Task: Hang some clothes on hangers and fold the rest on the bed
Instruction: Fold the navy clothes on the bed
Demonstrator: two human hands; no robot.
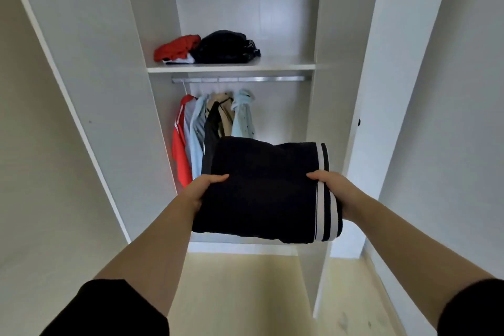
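Observation:
I hold a folded dark navy garment [261, 188] with a white-striped band along its right edge, flat in front of an open white wardrobe. My left hand [203, 189] grips its left edge, thumb on top. My right hand [334, 189] grips the striped right edge, thumb on top and fingers hidden beneath. On the wardrobe shelf [281, 65] lie a red garment [177, 48] and a dark bundle [226, 46]. Below, several shirts on hangers [212, 123] hang from the metal rail [240, 79]: red, light blue, black, beige.
The wardrobe doors stand open at left [90, 90] and right [381, 76]. The right part of the rail and of the shelf is bare. A pale wooden floor [240, 294] lies below. White walls flank the wardrobe.

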